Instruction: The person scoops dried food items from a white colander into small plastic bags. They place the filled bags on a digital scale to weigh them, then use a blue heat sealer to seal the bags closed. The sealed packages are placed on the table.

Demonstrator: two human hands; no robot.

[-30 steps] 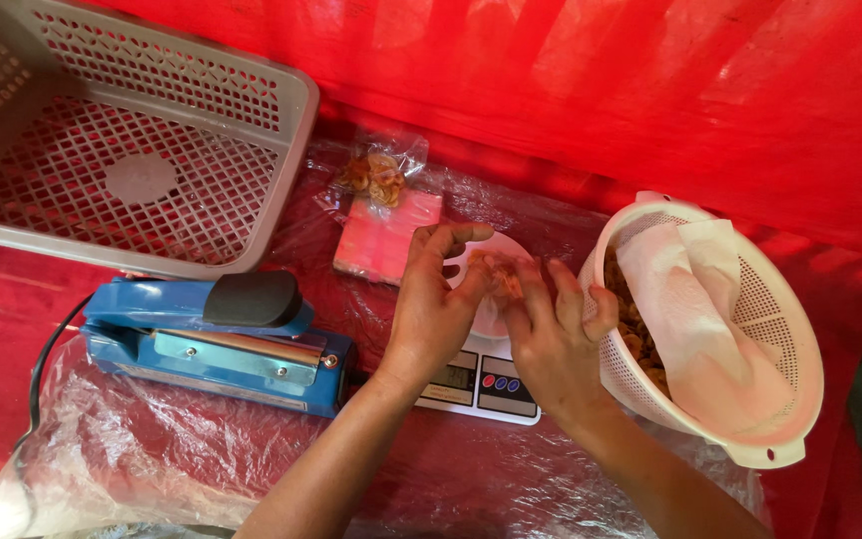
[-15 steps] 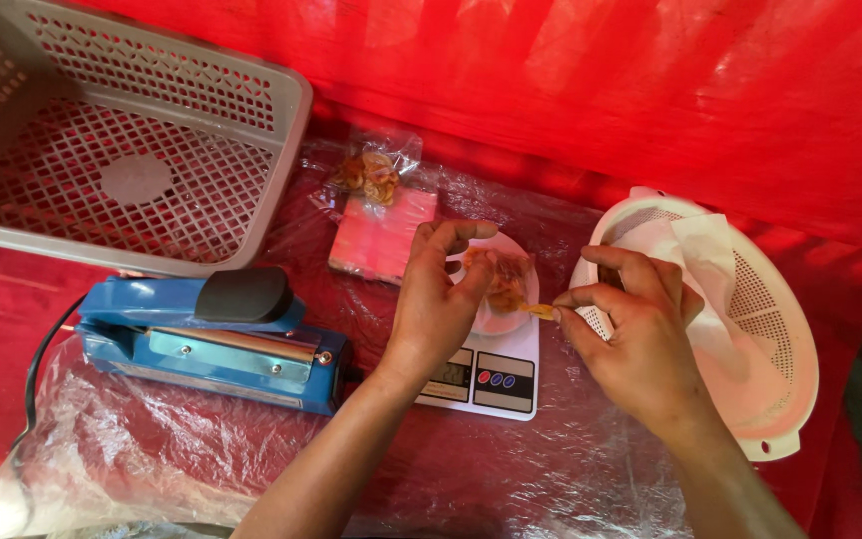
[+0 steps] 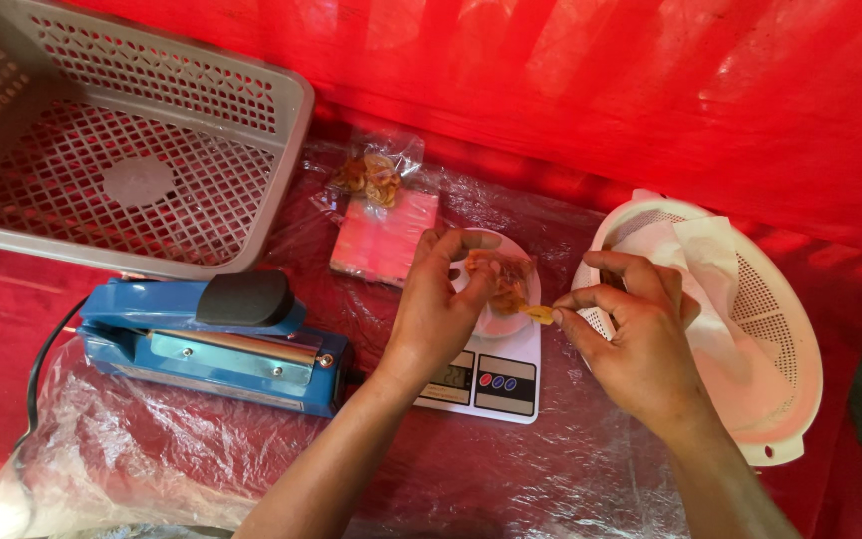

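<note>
Left hand (image 3: 441, 309) curls around a small clear bag of orange snack pieces (image 3: 496, 284) held over the white kitchen scale (image 3: 486, 374), while right hand (image 3: 636, 334), beside the white round basket (image 3: 750, 329), pinches one orange snack piece (image 3: 539, 313) at the bag's mouth.

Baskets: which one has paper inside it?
The round white basket by the right hand has white paper lining it. The square grey basket at far left holds none.

The blue sealer (image 3: 216, 339) blocks nine o'clock of the scale (image 3: 481, 374), the white strainer (image 3: 750, 329) three. Six o'clock lies open plastic sheet (image 3: 511, 469).
</note>
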